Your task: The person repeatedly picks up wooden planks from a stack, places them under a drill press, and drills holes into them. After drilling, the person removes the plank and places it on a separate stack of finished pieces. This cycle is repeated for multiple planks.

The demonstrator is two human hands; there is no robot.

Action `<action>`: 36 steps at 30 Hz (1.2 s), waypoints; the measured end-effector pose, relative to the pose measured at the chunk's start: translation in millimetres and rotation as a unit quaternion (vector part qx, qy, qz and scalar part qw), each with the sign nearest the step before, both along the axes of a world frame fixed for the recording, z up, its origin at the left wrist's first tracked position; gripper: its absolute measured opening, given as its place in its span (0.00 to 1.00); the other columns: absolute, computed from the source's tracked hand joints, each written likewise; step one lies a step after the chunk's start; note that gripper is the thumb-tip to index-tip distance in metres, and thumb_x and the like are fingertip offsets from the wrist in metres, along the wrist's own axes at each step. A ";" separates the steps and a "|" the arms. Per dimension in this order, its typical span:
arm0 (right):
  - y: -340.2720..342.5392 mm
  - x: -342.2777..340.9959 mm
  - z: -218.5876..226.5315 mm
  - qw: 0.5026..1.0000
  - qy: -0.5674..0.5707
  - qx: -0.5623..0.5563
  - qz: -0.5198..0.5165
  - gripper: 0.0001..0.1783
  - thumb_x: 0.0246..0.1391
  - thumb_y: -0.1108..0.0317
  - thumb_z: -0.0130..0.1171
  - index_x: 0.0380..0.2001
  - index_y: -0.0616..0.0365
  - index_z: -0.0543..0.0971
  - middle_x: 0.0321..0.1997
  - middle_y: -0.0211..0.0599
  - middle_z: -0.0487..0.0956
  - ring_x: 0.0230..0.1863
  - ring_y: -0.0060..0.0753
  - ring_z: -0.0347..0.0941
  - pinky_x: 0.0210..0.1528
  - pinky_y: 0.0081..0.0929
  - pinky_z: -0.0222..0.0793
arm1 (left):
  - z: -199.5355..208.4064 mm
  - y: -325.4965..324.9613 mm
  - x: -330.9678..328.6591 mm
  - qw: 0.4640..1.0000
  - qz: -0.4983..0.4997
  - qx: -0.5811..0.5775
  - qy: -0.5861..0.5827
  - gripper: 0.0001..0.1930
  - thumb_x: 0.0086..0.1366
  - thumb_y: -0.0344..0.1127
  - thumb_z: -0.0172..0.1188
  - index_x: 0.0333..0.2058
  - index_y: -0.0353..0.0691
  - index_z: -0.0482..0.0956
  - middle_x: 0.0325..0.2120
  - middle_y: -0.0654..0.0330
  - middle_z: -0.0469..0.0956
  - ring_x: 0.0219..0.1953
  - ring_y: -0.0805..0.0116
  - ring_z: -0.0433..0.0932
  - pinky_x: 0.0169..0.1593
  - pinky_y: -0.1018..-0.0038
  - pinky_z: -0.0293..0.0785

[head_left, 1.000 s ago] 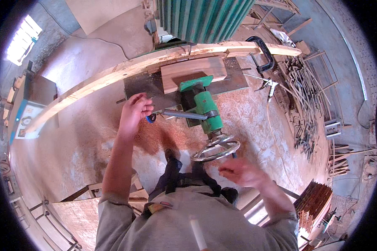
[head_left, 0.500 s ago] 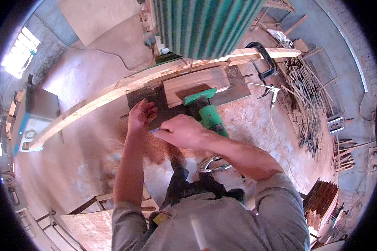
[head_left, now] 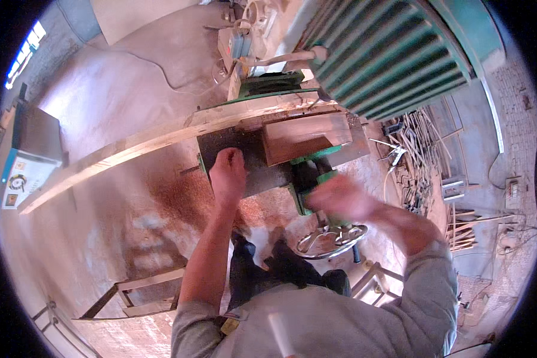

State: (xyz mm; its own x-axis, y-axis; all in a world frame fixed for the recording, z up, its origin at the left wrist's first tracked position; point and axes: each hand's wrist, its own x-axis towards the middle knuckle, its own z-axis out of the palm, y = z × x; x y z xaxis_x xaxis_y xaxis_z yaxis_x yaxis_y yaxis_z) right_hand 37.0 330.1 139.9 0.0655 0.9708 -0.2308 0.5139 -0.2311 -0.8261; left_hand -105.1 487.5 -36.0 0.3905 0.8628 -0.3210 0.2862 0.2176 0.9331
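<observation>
My left hand (head_left: 228, 174) is closed, its fingers curled in over the left part of a dark metal machine table (head_left: 265, 180). Whatever it may hold is hidden. To its right a reddish-brown wooden block (head_left: 306, 138) lies on the table against a long pale beam (head_left: 179, 132). A green fence (head_left: 320, 154) borders the block's near side. My right hand (head_left: 345, 197) is smeared by motion at the green housing behind the fence, so its fingers cannot be made out. Below that hand is a shiny metal handwheel (head_left: 331, 241).
A large green ribbed panel (head_left: 394, 59) rises beyond the table at the right. At the left stands a grey box with a dial (head_left: 36, 158). Wood offcuts (head_left: 420, 149) are heaped on the right. Sawdust (head_left: 182, 197) covers floor near the table. A wooden frame (head_left: 134, 292) stands at lower left.
My right hand has moved right, away from my left hand to the green housing. My left hand's fingers have curled closed. The view has shifted, bringing the handwheel more fully into sight.
</observation>
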 end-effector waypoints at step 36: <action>-168.3 74.9 -50.4 0.798 0.198 0.098 -0.561 0.16 0.62 0.54 0.49 0.42 0.54 0.72 0.29 0.30 0.74 0.25 0.23 0.70 0.26 0.22 0.66 | 23.3 150.2 -321.7 0.933 0.084 -0.065 -0.343 0.12 0.66 0.35 0.52 0.47 0.39 0.70 0.38 0.54 0.77 0.39 0.58 0.80 0.35 0.76 0.82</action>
State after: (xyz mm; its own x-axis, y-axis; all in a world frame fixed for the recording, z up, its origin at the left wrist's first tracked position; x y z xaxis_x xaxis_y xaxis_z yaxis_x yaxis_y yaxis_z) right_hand 111.9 161.7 89.5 0.8780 0.3732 -0.2998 -0.2353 -0.2089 -0.9492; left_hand -426.8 637.7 -12.7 0.4058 0.9013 -0.1518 -0.4177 0.3306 0.8463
